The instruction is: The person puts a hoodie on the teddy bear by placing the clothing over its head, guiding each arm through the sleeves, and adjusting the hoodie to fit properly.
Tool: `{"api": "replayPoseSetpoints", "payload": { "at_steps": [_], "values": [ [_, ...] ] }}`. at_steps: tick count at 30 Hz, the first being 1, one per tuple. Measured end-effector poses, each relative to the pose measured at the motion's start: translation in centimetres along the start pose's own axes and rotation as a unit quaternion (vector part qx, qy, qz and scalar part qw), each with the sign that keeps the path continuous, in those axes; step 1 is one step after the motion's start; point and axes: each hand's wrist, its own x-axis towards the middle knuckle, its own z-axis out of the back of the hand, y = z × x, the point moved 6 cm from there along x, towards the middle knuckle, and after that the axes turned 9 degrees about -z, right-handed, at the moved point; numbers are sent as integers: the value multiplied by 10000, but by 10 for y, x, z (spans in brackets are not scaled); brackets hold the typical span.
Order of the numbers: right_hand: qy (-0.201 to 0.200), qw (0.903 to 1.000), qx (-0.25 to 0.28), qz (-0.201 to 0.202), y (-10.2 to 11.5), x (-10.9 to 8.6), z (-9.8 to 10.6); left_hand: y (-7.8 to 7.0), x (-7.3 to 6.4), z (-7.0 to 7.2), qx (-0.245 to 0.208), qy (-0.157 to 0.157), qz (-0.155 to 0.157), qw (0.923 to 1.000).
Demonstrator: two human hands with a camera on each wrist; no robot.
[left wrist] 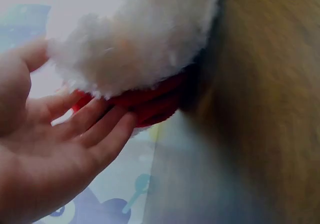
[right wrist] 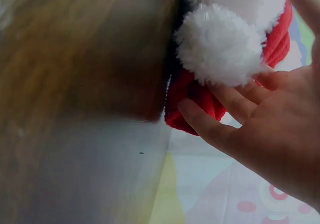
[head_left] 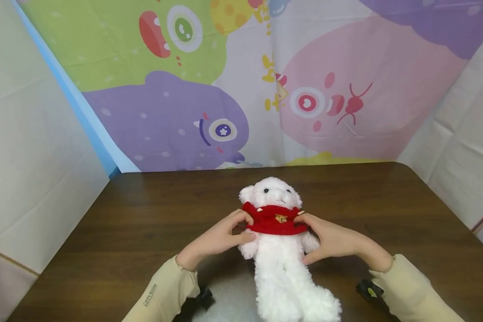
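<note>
A white plush bear [head_left: 281,268] lies face up on the table, its head [head_left: 275,192] at the far end. A red knitted sweater [head_left: 279,228] with a small bear patch sits bunched round its upper chest, just under the chin. My left hand [head_left: 221,235] touches one side of the sweater with its fingers, the thumb against the bear's arm. On the other side my right hand [head_left: 336,237] rests its fingertips on the sweater, thumb on the white body. Both wrist views show the fingers mostly straight and spread along the red knit [right wrist: 195,101].
The dark wooden table [head_left: 157,201] runs back to a cartoon-printed curtain [head_left: 261,89]. White panels [head_left: 44,134] flank it on both sides. A grey patch [head_left: 225,295] shows near the front beside the bear's legs. Black wrist devices [head_left: 370,290] hang below the beige sleeves.
</note>
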Motion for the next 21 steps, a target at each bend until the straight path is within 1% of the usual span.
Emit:
{"api": "replayPoseSetpoints", "payload": {
  "at_steps": [3,6,8,10,12,15,18,21],
  "values": [
    [-55,9998,-165,63,0,0,-1,0,-2,1,-417,301,104,9986],
    [-158,9995,-260,36,2,2,-2,-1,-4,-1,-833,559,157,9948],
    [-224,9992,-342,4,3,3,-2,-1,-4,-2,-971,641,157,9931],
    [-266,9990,-369,-49,4,4,-2,-1,-3,-4,-1031,658,170,9923],
    [-288,9988,-382,-84,5,5,-2,-1,-2,-6,-896,593,184,9940],
    [-271,9986,-437,-145,6,7,-3,0,0,-8,-716,369,208,9965],
    [-256,9978,-571,-197,6,8,-4,0,2,-10,-614,39,281,9977],
    [-307,9968,-699,-222,7,8,-5,2,3,-9,-552,-344,378,9972]
  ]
}}
